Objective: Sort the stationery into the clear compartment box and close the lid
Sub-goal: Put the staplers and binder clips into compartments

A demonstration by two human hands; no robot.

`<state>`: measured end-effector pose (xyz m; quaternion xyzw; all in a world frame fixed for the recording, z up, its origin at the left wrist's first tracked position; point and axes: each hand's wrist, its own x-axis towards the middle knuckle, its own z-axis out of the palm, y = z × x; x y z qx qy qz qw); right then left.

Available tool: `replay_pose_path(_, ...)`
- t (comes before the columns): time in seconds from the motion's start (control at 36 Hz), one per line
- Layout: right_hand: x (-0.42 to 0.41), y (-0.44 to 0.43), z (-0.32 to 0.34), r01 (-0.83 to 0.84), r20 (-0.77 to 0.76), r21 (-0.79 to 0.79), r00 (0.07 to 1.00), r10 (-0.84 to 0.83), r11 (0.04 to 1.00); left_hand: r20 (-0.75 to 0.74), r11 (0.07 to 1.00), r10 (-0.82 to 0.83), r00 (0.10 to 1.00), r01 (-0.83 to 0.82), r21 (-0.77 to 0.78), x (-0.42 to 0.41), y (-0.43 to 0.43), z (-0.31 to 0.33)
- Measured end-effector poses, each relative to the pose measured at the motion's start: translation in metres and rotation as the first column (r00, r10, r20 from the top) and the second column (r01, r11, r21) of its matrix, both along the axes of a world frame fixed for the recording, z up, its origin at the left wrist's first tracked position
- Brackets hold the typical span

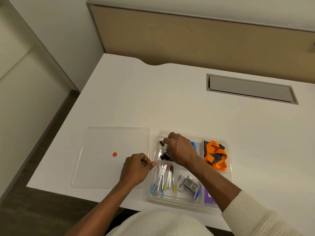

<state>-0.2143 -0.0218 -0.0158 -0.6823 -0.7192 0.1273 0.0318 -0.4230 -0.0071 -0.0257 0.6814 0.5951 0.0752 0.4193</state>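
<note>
The clear compartment box [229, 169] sits near the desk's front edge. Its far-left cell holds black binder clips [164, 156]. My right hand [180, 150] reaches into that cell, fingers pinched around a black binder clip [161, 143]. Small staplers [164, 178] with coloured ends fill the near-left cell. Grey staple boxes [188, 183] lie in the near-middle cell, and an orange lanyard [215, 156] fills the far-right cell. My left hand [136, 169] rests curled at the box's left rim, on the clear lid [102, 150], which lies flat to the left with an orange dot [114, 154].
A blue item [194, 145] shows behind my right hand, and a purple pack [208, 196] lies in the near-right cell under my forearm. A grey cable hatch [250, 88] is set into the white desk [153, 103] at the back right. The desk's left edge drops to the floor.
</note>
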Motion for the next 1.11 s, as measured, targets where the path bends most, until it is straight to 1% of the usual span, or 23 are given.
replay_pose_path(0.06,-0.003,-0.005,-0.002,0.037,-0.011,0.021,0.999,-0.037,0.999,0.005,1.0,0.01,1.0,-0.01,-0.024,-0.002,0.0,-0.001)
replay_pose_path(0.17,-0.005,-0.013,-0.006,0.013,-0.016,-0.071,1.0,-0.014,0.997,0.029,0.997,0.029,0.999,-0.026,-0.071,-0.004,0.001,-0.004)
replay_pose_path(0.25,-0.009,-0.012,-0.008,0.002,-0.042,-0.1,0.999,-0.006,0.995,0.031,0.996,0.021,0.999,-0.019,-0.083,-0.005,0.002,-0.003)
replay_pose_path(0.33,-0.011,-0.007,-0.01,0.031,0.005,-0.06,1.0,-0.031,0.998,0.033,0.996,0.011,0.999,-0.008,-0.093,-0.006,0.005,-0.002)
replay_pose_path(0.44,-0.011,-0.006,-0.006,0.077,0.001,0.008,0.997,-0.077,0.997,0.003,0.998,-0.016,1.0,0.016,-0.068,-0.006,0.002,0.0)
replay_pose_path(0.53,-0.01,-0.016,0.004,0.173,-0.09,0.042,0.982,-0.168,0.984,-0.065,0.998,-0.069,0.996,0.068,-0.013,-0.006,-0.004,0.001)
replay_pose_path(0.58,-0.008,-0.031,0.014,0.265,-0.197,0.068,0.949,-0.247,0.962,-0.08,0.995,-0.104,0.991,0.103,-0.008,-0.006,-0.009,0.001)
replay_pose_path(0.64,-0.007,-0.049,0.022,0.314,-0.288,0.062,0.914,-0.285,0.947,-0.089,0.991,-0.131,0.987,0.132,0.001,-0.006,-0.014,0.001)
replay_pose_path(0.69,-0.01,-0.07,0.028,0.284,-0.331,0.038,0.908,-0.256,0.958,-0.101,0.989,-0.143,0.985,0.146,0.02,-0.006,-0.017,0.0)
replay_pose_path(0.78,-0.022,-0.098,0.026,0.163,-0.378,-0.017,0.912,-0.158,0.986,-0.094,0.99,-0.142,0.985,0.143,0.006,-0.007,-0.017,-0.001)
replay_pose_path(0.83,-0.034,-0.111,0.018,0.035,-0.361,-0.043,0.931,-0.049,0.998,-0.092,0.988,-0.153,0.984,0.152,-0.01,-0.008,-0.015,-0.003)
replay_pose_path(0.89,-0.044,-0.118,0.007,-0.058,-0.297,-0.039,0.954,0.043,0.998,-0.099,0.986,-0.166,0.981,0.165,-0.021,-0.008,-0.013,-0.003)
replay_pose_path(1.0,-0.052,-0.119,-0.005,-0.072,-0.159,-0.045,0.985,0.064,0.996,-0.107,0.982,-0.185,0.977,0.181,-0.052,-0.006,-0.01,-0.004)
replay_pose_path(1.11,-0.056,-0.118,-0.008,-0.039,-0.104,-0.023,0.994,0.036,0.999,-0.113,0.981,-0.189,0.975,0.182,-0.069,-0.004,-0.007,-0.003)
